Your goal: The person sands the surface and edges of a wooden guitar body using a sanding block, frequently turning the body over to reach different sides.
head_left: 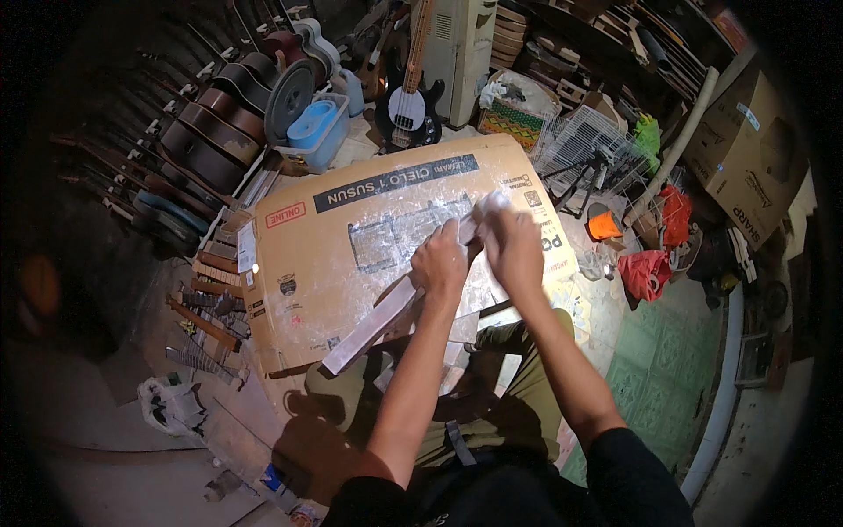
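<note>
Left hand (439, 261) clamped on long pale dusty wooden strip (373, 325), right hand (512, 246) closed on white pad (492, 204) — both over flat dust-streaked brown cardboard box (334, 263), clutter at far edge.

Flat brown carton (351, 237) with black label strip (395, 183); brown box (746, 158) far right.

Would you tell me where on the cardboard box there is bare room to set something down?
The cardboard box is free left of the left hand, toward its label corner. Crowded: the wooden strip under both hands, the right hand, and the floor around.
</note>
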Motion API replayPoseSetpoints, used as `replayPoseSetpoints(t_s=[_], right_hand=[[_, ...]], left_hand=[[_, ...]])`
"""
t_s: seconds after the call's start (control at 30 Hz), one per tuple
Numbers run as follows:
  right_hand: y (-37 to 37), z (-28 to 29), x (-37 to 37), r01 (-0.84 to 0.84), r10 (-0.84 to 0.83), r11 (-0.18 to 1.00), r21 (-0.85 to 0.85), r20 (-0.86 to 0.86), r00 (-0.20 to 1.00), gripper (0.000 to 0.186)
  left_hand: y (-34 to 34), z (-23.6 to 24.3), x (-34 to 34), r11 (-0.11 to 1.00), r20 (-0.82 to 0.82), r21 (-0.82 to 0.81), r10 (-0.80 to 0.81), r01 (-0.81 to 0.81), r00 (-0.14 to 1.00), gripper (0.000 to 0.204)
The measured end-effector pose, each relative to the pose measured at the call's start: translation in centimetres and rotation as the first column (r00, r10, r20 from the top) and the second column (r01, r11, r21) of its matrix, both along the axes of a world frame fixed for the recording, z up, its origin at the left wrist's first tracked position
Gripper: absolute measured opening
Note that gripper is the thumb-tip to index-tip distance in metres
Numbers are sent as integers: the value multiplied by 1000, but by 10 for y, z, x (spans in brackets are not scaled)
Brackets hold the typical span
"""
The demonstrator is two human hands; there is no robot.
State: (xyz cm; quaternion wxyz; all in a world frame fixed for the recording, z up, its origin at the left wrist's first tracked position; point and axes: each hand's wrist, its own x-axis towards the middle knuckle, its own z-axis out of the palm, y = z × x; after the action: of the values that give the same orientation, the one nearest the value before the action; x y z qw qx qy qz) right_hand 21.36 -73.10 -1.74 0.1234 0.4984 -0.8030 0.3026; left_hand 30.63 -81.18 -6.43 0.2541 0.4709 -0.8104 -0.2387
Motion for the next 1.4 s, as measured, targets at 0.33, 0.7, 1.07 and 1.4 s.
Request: replayPoseSetpoints(t_s=[0.33, 0.7, 1.07, 1.4], right_hand=[[7, -14, -26, -38, 37, 999, 21, 12, 999, 35], [-6, -9, -46, 36, 9, 995, -93, 439, 899, 38], [6, -2, -3, -30, 34, 998, 56, -56, 998, 41], [-11, -2, -58, 10, -5, 1000, -25, 188, 982, 38]], left_hand=[[9, -4, -4, 1000, -53, -14, 9, -10, 999, 23], [12, -13, -10, 991, -54, -134, 6, -14, 999, 14], [6, -3, -3, 999, -34, -32, 13, -14, 999, 18], [12, -3, -12, 996, 14, -86, 6, -4, 1000, 16]])
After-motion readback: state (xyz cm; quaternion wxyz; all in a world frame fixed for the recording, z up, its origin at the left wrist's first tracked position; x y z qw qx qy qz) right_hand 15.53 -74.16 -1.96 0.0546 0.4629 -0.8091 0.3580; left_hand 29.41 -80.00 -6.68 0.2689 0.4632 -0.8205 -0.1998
